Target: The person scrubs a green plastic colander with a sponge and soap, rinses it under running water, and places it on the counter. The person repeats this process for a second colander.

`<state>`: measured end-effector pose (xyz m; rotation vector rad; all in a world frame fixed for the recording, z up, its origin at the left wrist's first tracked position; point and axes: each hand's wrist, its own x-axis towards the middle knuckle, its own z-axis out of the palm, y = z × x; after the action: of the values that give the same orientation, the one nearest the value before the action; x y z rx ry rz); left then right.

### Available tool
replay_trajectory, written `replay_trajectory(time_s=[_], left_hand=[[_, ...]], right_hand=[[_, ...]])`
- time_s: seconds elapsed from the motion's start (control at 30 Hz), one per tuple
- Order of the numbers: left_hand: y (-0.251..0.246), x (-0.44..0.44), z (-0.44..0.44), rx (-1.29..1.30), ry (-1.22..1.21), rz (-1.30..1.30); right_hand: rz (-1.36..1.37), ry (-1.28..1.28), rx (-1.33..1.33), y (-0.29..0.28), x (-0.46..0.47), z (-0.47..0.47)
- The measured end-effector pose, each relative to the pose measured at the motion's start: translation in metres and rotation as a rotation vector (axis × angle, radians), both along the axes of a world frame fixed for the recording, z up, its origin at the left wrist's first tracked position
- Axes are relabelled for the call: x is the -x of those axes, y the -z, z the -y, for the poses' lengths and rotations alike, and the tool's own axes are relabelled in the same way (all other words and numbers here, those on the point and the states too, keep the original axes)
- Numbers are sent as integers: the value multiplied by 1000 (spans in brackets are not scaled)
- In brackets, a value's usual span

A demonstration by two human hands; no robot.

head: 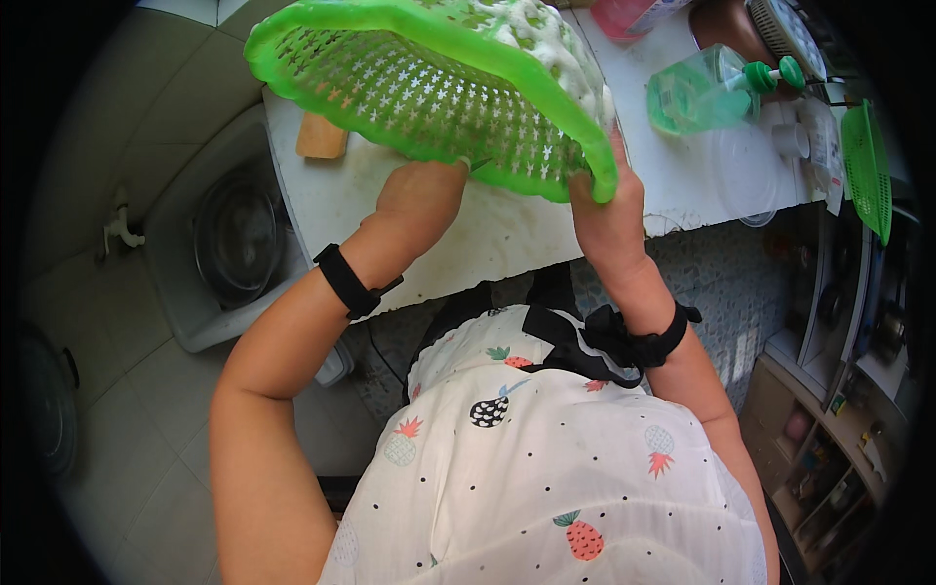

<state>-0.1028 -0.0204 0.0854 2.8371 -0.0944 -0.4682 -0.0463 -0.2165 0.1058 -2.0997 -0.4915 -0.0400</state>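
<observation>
A bright green plastic strainer basket (453, 110), pierced with small star-like holes, is tilted up above the white countertop (504, 227). White foam (537, 36) clings to its outer side. My right hand (610, 197) grips the basket's right rim, thumb inside and fingers behind the wall. At the lower rim, my left hand (420, 201) is closed, with a dark green corner (480, 164) sticking out by the thumb. It looks like a scouring pad; most of it and the left fingertips are hidden.
A yellow-brown sponge block (322, 137) lies behind the basket's left side. At left is a grey sink (197, 322) holding a metal basin (238, 238). On the right stand a green-liquid pump bottle (702, 91), a clear plastic lid (746, 172) and another green basket (866, 172).
</observation>
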Motion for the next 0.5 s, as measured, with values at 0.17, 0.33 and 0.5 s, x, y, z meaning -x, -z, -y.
replay_trajectory(time_s=[0.17, 0.33, 0.5], left_hand=[[1, 3, 3, -95, 58, -10], [1, 4, 5, -124, 33, 0], [-3, -1, 2, -165, 112, -38]], right_hand=[[-8, 12, -70, 2, -2, -3], [-37, 11, -42, -1, 0, -1], [-42, 10, -2, -3, -1, -2]])
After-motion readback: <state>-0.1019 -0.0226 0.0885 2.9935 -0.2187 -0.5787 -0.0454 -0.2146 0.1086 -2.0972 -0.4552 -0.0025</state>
